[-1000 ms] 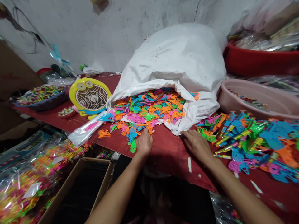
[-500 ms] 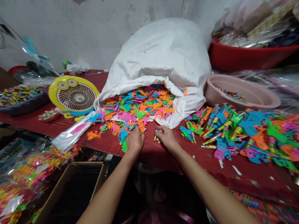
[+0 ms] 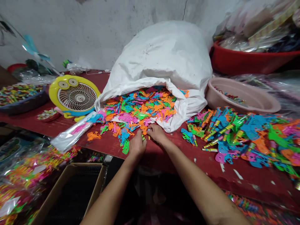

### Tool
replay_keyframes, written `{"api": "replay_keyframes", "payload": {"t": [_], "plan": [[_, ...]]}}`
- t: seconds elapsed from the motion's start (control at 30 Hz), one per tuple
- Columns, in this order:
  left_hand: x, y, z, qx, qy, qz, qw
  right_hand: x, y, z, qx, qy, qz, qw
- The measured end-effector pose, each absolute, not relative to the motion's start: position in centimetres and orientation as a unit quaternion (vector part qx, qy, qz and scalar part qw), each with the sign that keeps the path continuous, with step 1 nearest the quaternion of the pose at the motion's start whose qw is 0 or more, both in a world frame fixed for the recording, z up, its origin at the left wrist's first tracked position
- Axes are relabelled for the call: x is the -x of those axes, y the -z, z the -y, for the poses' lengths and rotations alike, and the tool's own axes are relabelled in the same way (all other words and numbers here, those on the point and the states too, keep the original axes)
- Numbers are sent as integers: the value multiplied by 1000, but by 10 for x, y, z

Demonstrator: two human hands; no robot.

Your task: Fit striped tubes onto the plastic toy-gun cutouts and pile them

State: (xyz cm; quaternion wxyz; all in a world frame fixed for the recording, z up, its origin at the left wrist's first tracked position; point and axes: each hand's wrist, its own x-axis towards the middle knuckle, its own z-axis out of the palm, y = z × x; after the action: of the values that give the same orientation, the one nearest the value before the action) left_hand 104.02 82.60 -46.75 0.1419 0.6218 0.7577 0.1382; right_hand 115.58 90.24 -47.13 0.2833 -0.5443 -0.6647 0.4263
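Note:
My left hand (image 3: 137,145) is closed at the near edge of the spilled plastic toy guns (image 3: 140,106). A bit of a yellow-green tube (image 3: 143,137) shows by its fingertips; the rest is hidden. Just to its right, my right hand (image 3: 156,133) pinches a small yellow tube (image 3: 149,137) with some blue above it. Beyond both hands, orange, blue, pink and green toy guns pour from a large white sack (image 3: 164,50). An orange toy gun (image 3: 143,127) lies just past the fingertips.
On the red table (image 3: 187,175), toy guns with yellow tubes (image 3: 225,131) are heaped at right, before a pink basin (image 3: 253,93). A yellow fan (image 3: 75,97) and plastic bags (image 3: 72,132) stand left. An open carton (image 3: 70,190) sits below the table's edge.
My right hand has moved left and slightly away from me with the small tube, closing the gap to my left hand. My left hand has shifted slightly nearer and right.

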Motion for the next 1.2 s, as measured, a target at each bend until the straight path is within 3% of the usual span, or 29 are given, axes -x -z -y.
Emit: {"api": "replay_keyframes", "payload": {"t": [0.57, 0.77, 0.87, 1.07, 1.2], "plan": [[-1069, 463, -812, -640, -155, -724, 206, -1211, 480, -853, 515, -548, 558, 352], [-1068, 474, -808, -606, -308, -708, 192, -1241, 477, -839, 521, -540, 526, 401], [-1077, 474, -803, -581, -399, -664, 250, -1229, 475, -833, 505, -541, 535, 408], [-1081, 469, -795, -440, -508, -560, 485, -1194, 469, -834, 477, -453, 622, 425], [-1059, 468, -794, -422, -515, -581, 468, -1197, 465, -844, 471, -329, 707, 413]]}}
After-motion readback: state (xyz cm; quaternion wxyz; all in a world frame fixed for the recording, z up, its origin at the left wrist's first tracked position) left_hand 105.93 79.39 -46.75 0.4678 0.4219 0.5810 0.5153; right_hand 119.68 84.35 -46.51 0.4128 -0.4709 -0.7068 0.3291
